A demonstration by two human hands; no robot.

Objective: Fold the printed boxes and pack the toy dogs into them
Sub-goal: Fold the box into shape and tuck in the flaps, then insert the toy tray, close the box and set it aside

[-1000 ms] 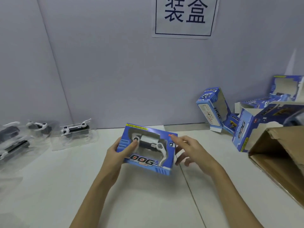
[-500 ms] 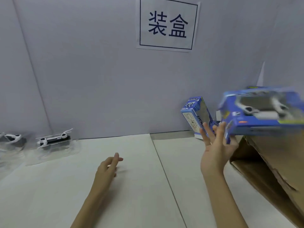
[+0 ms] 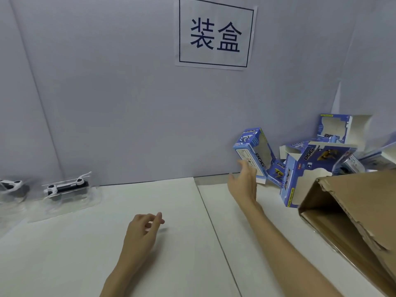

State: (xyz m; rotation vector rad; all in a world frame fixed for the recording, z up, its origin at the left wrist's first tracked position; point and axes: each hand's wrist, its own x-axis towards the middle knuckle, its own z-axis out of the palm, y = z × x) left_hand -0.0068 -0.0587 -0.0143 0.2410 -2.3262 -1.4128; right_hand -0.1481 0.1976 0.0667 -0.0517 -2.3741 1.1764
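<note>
The right hand (image 3: pixel 243 183), fingers spread and empty, reached toward a leaning blue box (image 3: pixel 254 154) at centre right; the left hand (image 3: pixel 142 231) hung loosely curled. Best gripped across its narrow sides, sparing the window.

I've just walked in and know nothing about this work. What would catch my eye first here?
Probably the white sign with two large dark characters, posted high on the grey wall. Next, the jumble of blue printed boxes in the back right corner, beside a brown cardboard carton, with the right hand reaching toward them. At far left, toy dogs lie in clear plastic trays.
</note>
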